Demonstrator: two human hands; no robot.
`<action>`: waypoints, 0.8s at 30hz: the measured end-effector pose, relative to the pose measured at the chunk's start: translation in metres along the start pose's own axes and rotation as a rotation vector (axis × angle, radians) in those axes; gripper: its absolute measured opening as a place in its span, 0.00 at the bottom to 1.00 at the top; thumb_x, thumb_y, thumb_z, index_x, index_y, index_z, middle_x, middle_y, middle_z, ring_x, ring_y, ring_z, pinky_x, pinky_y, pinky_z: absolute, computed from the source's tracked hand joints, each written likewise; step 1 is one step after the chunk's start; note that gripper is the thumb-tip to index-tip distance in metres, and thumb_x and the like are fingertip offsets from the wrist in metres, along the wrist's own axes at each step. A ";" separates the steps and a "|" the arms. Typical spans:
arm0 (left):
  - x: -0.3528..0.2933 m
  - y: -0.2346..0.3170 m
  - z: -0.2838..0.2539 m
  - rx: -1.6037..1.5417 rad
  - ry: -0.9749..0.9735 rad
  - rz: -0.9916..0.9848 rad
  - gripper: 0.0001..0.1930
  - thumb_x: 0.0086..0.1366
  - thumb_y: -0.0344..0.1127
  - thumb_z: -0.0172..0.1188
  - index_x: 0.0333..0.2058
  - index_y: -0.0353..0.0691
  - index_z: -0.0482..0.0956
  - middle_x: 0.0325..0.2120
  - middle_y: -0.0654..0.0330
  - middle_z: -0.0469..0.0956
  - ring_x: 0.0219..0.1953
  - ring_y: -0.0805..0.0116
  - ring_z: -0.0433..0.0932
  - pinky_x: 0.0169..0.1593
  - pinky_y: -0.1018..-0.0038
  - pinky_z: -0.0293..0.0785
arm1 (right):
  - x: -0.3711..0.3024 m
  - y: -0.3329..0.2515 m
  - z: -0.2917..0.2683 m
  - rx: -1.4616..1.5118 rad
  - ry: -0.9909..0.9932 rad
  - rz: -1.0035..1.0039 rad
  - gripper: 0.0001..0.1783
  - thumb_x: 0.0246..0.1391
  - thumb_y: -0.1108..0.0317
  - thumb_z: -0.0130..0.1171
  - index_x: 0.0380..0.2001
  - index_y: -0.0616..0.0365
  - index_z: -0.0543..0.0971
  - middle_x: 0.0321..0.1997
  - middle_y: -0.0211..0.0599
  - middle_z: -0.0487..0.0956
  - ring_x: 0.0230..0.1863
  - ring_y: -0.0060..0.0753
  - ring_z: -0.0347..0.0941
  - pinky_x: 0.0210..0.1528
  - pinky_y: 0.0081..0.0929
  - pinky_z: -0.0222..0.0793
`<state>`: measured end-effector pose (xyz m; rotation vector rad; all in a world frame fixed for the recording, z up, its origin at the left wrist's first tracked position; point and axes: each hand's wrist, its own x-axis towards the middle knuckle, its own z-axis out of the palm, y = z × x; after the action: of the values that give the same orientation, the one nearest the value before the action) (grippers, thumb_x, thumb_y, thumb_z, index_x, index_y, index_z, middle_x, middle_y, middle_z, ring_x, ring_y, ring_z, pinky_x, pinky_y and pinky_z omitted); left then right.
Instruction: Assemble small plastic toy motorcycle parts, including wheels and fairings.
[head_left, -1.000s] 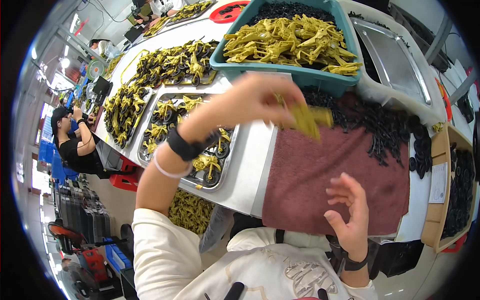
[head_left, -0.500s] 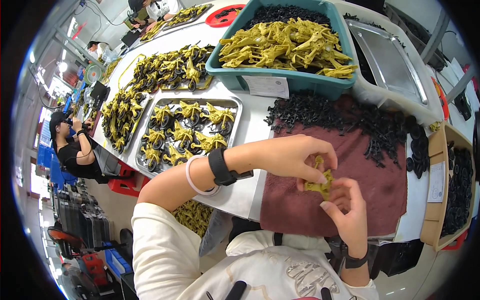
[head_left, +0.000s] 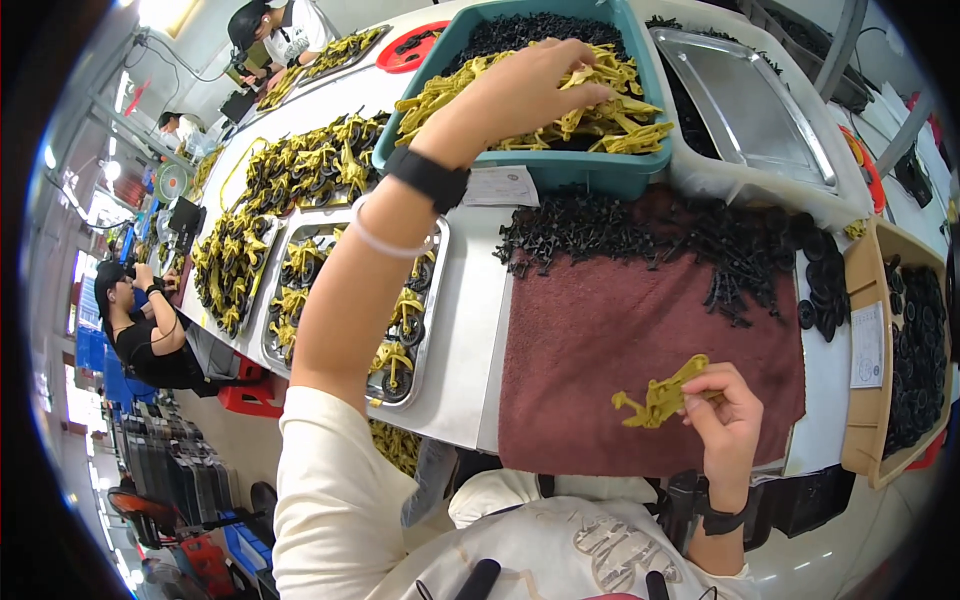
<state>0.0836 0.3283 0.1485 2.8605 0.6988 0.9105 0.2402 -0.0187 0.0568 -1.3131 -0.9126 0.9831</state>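
Over the teal bin [head_left: 520,172], my left hand [head_left: 535,95] reaches into a heap of yellow plastic parts [head_left: 610,105]. Its thumb and fingers are apart; the fingertips are at the top of the heap, and I make out nothing gripped. My right hand [head_left: 722,405] pinches a yellow toy motorcycle frame [head_left: 657,397] without wheels above the maroon cloth [head_left: 590,330]. Small black plastic pieces [head_left: 600,232] lie heaped along the cloth's far edge. To the left, under my left forearm, a metal tray [head_left: 410,385] carries yellow toy motorcycles with black wheels, partly hidden by the arm.
Black wheels [head_left: 825,285] are piled right of the cloth, beside a tan box [head_left: 865,440] of more wheels. A metal tray [head_left: 750,110] rests on a white bin at the far right. More assembled motorcycles [head_left: 235,260] stand at left. Other people [head_left: 150,320] work further left.
My left hand has left the yellow frame and moved up and away to the teal bin. The right hand keeps the frame and has shifted slightly right.
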 end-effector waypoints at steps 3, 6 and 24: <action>0.016 -0.013 0.024 0.074 -0.065 -0.167 0.35 0.56 0.53 0.66 0.55 0.37 0.67 0.42 0.44 0.78 0.43 0.49 0.79 0.49 0.61 0.73 | -0.002 -0.005 0.005 -0.032 -0.048 0.184 0.08 0.51 0.84 0.56 0.36 0.65 0.77 0.35 0.32 0.76 0.30 0.19 0.73 0.31 0.16 0.68; 0.029 -0.019 0.030 0.098 -0.306 -0.324 0.40 0.52 0.54 0.69 0.55 0.37 0.61 0.43 0.40 0.77 0.44 0.44 0.78 0.49 0.60 0.72 | -0.002 -0.006 0.008 -0.305 -0.110 0.036 0.12 0.50 0.82 0.57 0.39 0.62 0.77 0.35 0.33 0.78 0.29 0.20 0.73 0.31 0.17 0.68; -0.055 0.051 -0.063 -0.719 -0.071 -0.280 0.32 0.59 0.28 0.62 0.60 0.40 0.60 0.43 0.55 0.78 0.46 0.65 0.78 0.49 0.72 0.74 | -0.002 -0.014 0.007 -0.624 -0.158 -0.120 0.17 0.47 0.73 0.64 0.43 0.58 0.77 0.48 0.42 0.72 0.47 0.47 0.72 0.49 0.36 0.68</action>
<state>0.0295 0.2537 0.1806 2.0935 0.5866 0.8006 0.2342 -0.0184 0.0710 -1.6834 -1.4794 0.7372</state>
